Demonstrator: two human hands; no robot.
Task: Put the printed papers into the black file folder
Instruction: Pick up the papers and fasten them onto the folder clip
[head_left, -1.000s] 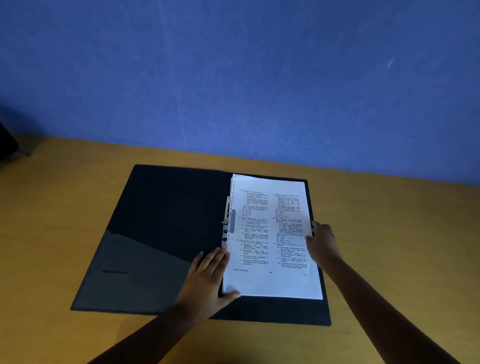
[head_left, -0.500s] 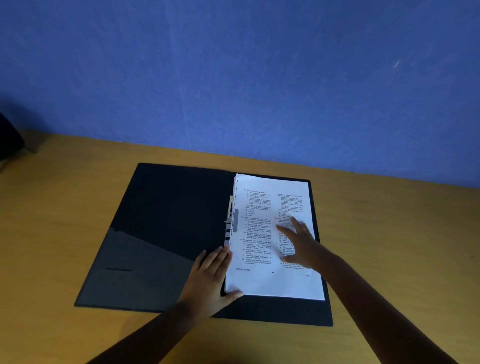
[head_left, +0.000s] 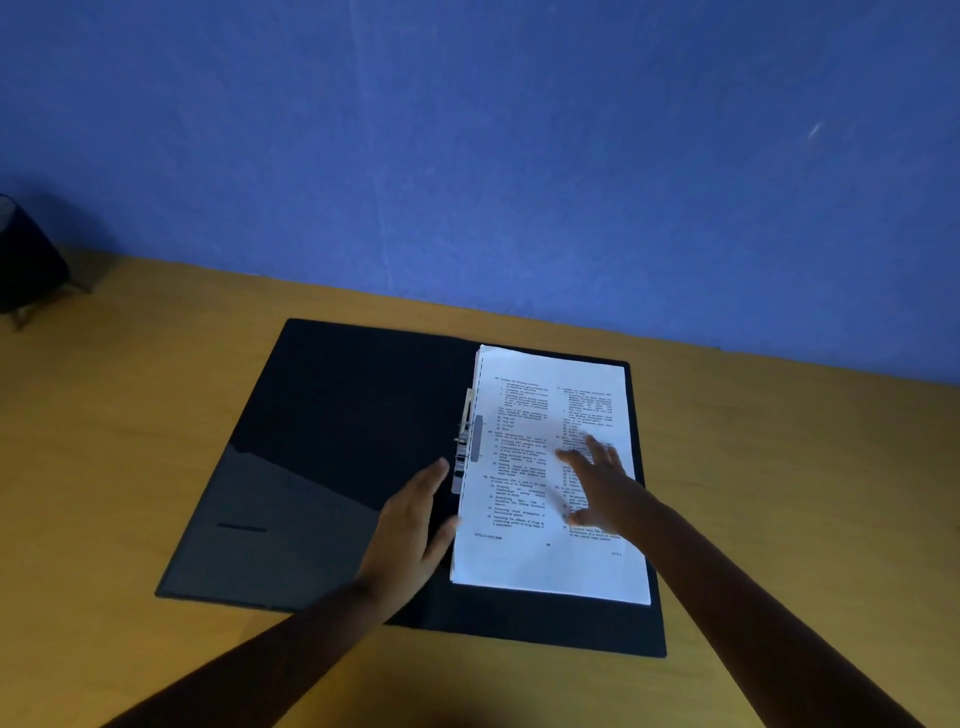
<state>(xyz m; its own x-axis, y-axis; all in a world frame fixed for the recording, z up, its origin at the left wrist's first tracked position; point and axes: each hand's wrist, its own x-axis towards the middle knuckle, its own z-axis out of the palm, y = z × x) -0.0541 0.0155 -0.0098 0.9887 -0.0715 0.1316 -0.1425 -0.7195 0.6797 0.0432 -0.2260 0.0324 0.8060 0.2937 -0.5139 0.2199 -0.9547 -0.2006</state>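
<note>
Papers (head_left: 524, 561) in folder (head_left: 332, 415); L hand (head_left: 410, 525) & R hand (head_left: 602, 483) fingers spread, released.

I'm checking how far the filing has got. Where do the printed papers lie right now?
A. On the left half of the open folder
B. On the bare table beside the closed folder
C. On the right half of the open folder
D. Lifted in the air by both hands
C: the printed papers lie flat on the right half of the open black file folder, beside its metal clip, under the spread right hand.

A dim blue wall (head_left: 467, 156) rises behind a yellow-brown wooden table (head_left: 805, 493).
</note>
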